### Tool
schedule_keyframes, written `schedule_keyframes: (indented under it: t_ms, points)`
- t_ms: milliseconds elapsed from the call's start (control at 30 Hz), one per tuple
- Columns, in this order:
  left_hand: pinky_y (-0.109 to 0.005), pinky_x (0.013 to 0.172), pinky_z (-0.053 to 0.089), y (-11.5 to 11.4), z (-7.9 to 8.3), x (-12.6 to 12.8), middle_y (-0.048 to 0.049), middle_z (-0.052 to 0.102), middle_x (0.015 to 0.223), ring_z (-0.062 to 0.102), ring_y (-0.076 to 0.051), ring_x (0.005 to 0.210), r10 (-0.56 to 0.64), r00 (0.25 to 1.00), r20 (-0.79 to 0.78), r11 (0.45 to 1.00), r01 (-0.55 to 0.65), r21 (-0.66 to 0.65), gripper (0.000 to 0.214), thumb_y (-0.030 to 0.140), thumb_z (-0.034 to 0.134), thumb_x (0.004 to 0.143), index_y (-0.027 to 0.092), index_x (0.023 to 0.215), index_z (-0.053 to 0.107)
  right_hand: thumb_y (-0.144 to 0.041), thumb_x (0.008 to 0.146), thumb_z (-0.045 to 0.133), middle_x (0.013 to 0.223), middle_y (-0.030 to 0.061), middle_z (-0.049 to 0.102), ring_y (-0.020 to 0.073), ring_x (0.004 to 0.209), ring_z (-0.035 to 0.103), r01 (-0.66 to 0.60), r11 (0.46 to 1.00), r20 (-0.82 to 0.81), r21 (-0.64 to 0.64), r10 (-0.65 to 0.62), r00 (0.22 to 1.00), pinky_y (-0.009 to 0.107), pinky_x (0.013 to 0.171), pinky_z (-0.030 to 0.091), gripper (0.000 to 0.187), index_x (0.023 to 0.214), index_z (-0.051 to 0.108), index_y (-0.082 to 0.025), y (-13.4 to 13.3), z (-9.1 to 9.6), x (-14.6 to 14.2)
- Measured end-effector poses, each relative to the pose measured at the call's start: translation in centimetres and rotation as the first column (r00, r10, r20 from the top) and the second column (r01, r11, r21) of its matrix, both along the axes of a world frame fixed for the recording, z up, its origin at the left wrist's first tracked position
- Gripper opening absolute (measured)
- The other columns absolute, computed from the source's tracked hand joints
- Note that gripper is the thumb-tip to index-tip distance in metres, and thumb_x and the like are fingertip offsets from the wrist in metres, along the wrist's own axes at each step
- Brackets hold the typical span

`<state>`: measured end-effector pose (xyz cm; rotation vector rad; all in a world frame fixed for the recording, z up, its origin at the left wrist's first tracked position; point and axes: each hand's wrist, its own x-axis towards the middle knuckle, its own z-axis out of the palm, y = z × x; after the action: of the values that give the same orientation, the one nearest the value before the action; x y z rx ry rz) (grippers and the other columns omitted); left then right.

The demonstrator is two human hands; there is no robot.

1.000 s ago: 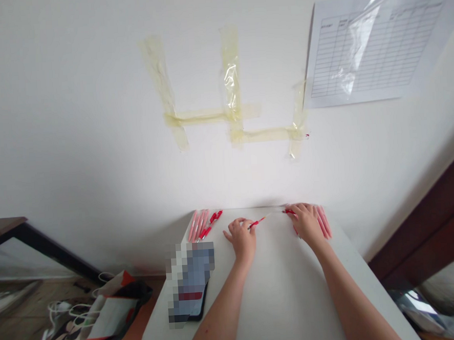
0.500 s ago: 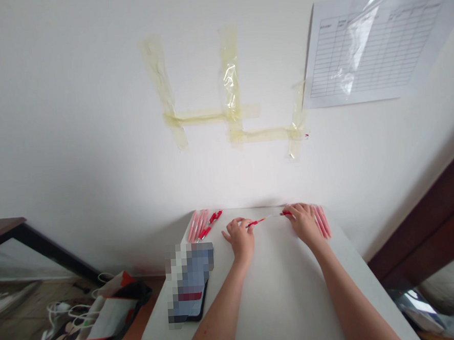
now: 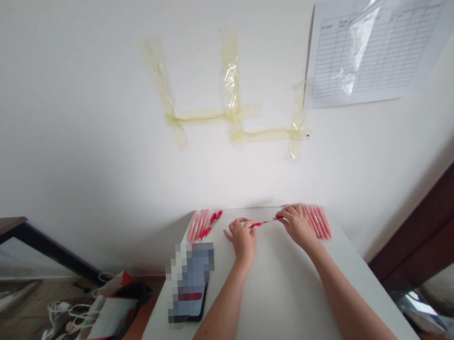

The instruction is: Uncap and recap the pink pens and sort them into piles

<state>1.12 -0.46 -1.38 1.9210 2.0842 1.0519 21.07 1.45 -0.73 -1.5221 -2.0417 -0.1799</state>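
Observation:
Between thumb and fingertips, my left hand (image 3: 244, 243) pinches the red front part of a pen (image 3: 257, 224), which points to the right. A thin refill (image 3: 268, 221) runs from it toward the other half. My right hand (image 3: 298, 227) is closed on the red end of the pen barrel (image 3: 279, 217). Both halves lie nearly in line, just above the white tabletop (image 3: 284, 284). Whether the refill's tip is inside the barrel is too small to tell. Near my right hand lies a row of pink pen-like sticks (image 3: 319, 222).
On the left are red pens (image 3: 210, 226) and more pink sticks (image 3: 197, 226). A phone (image 3: 193, 285), partly blurred out, lies near the left edge. Behind the table stands a white wall (image 3: 220, 180). Bags and cables (image 3: 108, 310) are on the floor at left.
My right hand has moved left with the barrel, so the gap between the two pen parts is smaller. More of the pink row shows. My left hand has shifted slightly right.

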Motion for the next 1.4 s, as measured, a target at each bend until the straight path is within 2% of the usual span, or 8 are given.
schedule_keyframes:
  t_ms: [333,567,733,900,1133,1200,1333,1400]
  points:
    - [-0.069,0.112,0.018,-0.09,0.16,0.02,-0.0038,0.065,0.104,0.046,-0.025,0.120,-0.034,0.999,0.001,0.999,0.034,-0.006,0.017,0.020,0.061,0.087,0.031,0.094,0.071,-0.028,0.096,0.048,0.105,0.0049,0.066,0.0266,0.108,0.048,-0.042,0.999,0.012,-0.001,0.042,0.999,0.048,0.105,0.030,0.022,0.104,0.069,-0.031,0.02,-0.16,-0.92]
    - [-0.072,0.109,0.019,-0.29,0.44,0.06,-0.0028,0.067,0.106,0.048,-0.025,0.118,-0.073,0.997,0.005,0.997,0.073,0.013,0.020,0.018,0.062,0.086,0.031,0.099,0.068,-0.029,0.099,0.039,0.100,0.0052,0.068,0.0266,0.110,0.050,-0.105,0.993,-0.062,-0.062,0.101,0.993,0.050,0.105,0.031,0.030,0.111,0.066,-0.031,0.16,-0.20,-0.59]
    - [-0.073,0.108,0.017,-0.21,0.42,0.01,-0.0022,0.068,0.103,0.049,-0.025,0.115,-0.070,0.997,0.027,0.998,0.069,0.013,0.019,0.016,0.062,0.086,0.030,0.097,0.069,-0.039,0.098,0.042,0.111,0.0067,0.065,0.0262,0.113,0.050,-0.137,0.985,-0.179,-0.109,0.116,0.977,0.049,0.103,0.034,0.028,0.118,0.058,-0.029,0.04,-0.06,-0.25]
    - [-0.073,0.108,0.016,-0.16,0.39,0.01,-0.0015,0.068,0.105,0.049,-0.024,0.114,-0.101,0.994,0.041,0.995,0.100,0.007,0.023,0.017,0.062,0.086,0.034,0.099,0.071,-0.039,0.097,0.044,0.103,0.0047,0.066,0.0250,0.106,0.051,-0.181,0.975,-0.206,-0.129,0.153,0.967,0.045,0.099,0.037,0.022,0.101,0.062,-0.028,0.15,-0.10,-0.18]
    - [-0.073,0.109,0.014,-0.24,0.44,0.08,0.0001,0.067,0.104,0.049,-0.024,0.113,-0.157,0.986,0.051,0.987,0.155,0.034,0.023,0.015,0.061,0.086,0.034,0.093,0.072,-0.034,0.098,0.039,0.090,0.0058,0.066,0.0251,0.098,0.052,-0.168,0.971,-0.217,-0.170,0.130,0.968,0.048,0.098,0.036,0.032,0.083,0.066,-0.025,0.39,-0.29,-0.20]
    - [-0.074,0.109,0.015,-0.25,0.45,0.11,-0.0001,0.067,0.105,0.049,-0.023,0.113,-0.153,0.987,0.053,0.988,0.151,0.040,0.023,0.015,0.061,0.086,0.034,0.094,0.071,-0.037,0.098,0.038,0.091,0.0053,0.066,0.0255,0.100,0.052,-0.189,0.966,-0.236,-0.175,0.146,0.961,0.048,0.099,0.036,0.032,0.086,0.066,-0.026,0.43,-0.33,-0.18]
    - [-0.073,0.108,0.017,-0.21,0.51,0.16,-0.0010,0.067,0.105,0.049,-0.024,0.113,-0.123,0.990,0.063,0.992,0.121,0.030,0.023,0.016,0.060,0.086,0.033,0.097,0.071,-0.043,0.095,0.047,0.099,0.0058,0.066,0.0251,0.105,0.052,-0.226,0.962,-0.321,-0.152,0.169,0.932,0.043,0.094,0.042,0.025,0.108,0.061,-0.027,0.48,-0.57,-0.09]
    - [-0.072,0.109,0.017,-0.22,0.59,0.17,-0.0011,0.067,0.106,0.049,-0.024,0.112,-0.120,0.991,0.065,0.993,0.118,0.027,0.023,0.016,0.060,0.086,0.034,0.098,0.071,-0.043,0.093,0.051,0.099,0.0062,0.065,0.0238,0.100,0.054,-0.233,0.961,-0.357,-0.147,0.168,0.919,0.040,0.089,0.044,0.023,0.107,0.059,-0.026,0.55,-0.75,-0.05]
